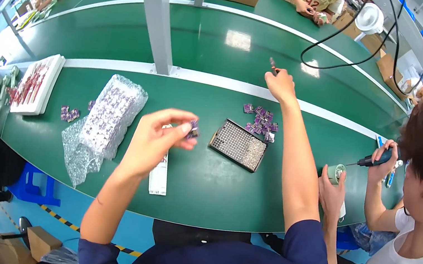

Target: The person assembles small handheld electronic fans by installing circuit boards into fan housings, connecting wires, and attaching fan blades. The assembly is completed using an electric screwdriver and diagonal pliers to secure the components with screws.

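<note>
Module point(193, 130), small and purple — pinched between thumb and fingertips of your left hand point(156, 136), above the bench point(194, 197), left of the perforated tray point(226, 137). Your right hand point(281, 85) is closed round a slim dark tool point(273, 68), well apart, beyond the purple pile point(263, 122). Best hold the module by its edges, steady; keep the tool's tip off its surface until lined up — and lift your right forearm point(295, 172) clear of the pile.

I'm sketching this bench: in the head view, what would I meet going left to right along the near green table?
White foam tray, bubble-wrapped pack, left hand holding a small purple board, black tray, co-worker's small green container, co-worker's screwdriver.
</note>
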The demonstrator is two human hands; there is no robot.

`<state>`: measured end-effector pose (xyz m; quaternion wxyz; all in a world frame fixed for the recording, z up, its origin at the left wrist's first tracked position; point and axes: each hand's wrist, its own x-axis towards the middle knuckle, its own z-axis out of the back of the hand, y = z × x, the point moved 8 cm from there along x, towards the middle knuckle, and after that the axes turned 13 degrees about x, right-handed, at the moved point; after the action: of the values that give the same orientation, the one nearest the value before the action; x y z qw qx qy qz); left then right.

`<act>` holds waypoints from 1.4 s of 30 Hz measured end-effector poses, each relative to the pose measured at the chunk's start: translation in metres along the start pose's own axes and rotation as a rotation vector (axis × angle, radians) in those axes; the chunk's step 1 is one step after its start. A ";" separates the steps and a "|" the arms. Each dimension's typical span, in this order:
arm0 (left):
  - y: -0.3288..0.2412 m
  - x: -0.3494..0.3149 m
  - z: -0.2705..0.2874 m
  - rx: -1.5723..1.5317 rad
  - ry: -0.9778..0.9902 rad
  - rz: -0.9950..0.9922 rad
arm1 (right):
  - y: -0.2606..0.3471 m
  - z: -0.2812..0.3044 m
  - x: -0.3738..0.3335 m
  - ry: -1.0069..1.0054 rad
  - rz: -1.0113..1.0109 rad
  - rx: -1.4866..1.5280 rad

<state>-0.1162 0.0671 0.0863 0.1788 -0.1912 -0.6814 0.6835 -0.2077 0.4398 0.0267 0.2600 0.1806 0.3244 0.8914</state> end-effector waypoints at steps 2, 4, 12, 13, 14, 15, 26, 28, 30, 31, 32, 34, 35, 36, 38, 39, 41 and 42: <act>0.003 0.031 0.005 0.119 0.065 -0.026 | 0.025 0.003 -0.025 0.232 -0.048 0.221; 0.021 0.074 0.003 0.300 0.147 0.089 | 0.041 0.010 -0.073 0.204 0.011 0.798; 0.109 0.200 -0.095 1.053 0.169 -0.071 | 0.006 0.048 -0.233 0.246 -0.001 1.153; 0.105 0.188 -0.092 1.074 0.156 -0.101 | 0.008 0.049 -0.244 0.173 -0.015 1.169; 0.094 0.176 -0.090 1.094 0.150 -0.131 | 0.009 0.042 -0.256 0.205 -0.015 1.174; 0.077 0.160 -0.077 1.092 0.103 -0.183 | 0.008 0.038 -0.266 0.212 -0.016 1.204; 0.010 -0.037 0.331 1.375 -0.462 -0.053 | -0.012 0.017 -0.333 0.163 0.009 1.450; 0.044 -0.036 0.338 1.443 -0.278 -0.019 | -0.014 0.017 -0.331 0.164 -0.001 1.451; 0.050 -0.024 0.319 1.482 -0.241 0.084 | -0.015 0.017 -0.331 0.145 -0.011 1.438; 0.053 -0.017 0.310 1.496 -0.189 0.085 | -0.015 0.016 -0.332 0.147 -0.009 1.443; 0.055 -0.013 0.304 1.512 -0.138 0.087 | -0.016 0.015 -0.332 0.148 -0.007 1.449; 0.051 -0.012 0.307 1.637 -0.171 -0.052 | -0.015 0.010 -0.334 0.192 -0.001 1.422; 0.045 -0.010 0.316 1.396 -0.206 -0.034 | -0.015 0.009 -0.337 0.232 -0.005 1.394; 0.041 -0.012 0.322 1.157 -0.235 -0.010 | -0.017 0.012 -0.338 0.217 -0.009 1.389; 0.009 -0.021 0.314 1.001 -0.423 -0.121 | -0.009 0.010 -0.341 0.281 0.056 1.244; -0.007 -0.029 0.296 0.821 -0.447 -0.210 | -0.007 0.009 -0.341 0.322 0.085 1.169; -0.023 -0.043 0.238 0.456 -0.429 -0.261 | 0.005 0.012 -0.339 0.374 0.055 1.146; -0.027 -0.054 0.200 0.281 -0.397 -0.215 | 0.015 0.012 -0.342 0.456 0.034 1.124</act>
<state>-0.1710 -0.1332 0.1135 0.1381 0.0465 -0.6178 0.7727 0.0667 0.2370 -0.0066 0.0343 0.0997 0.7900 0.6039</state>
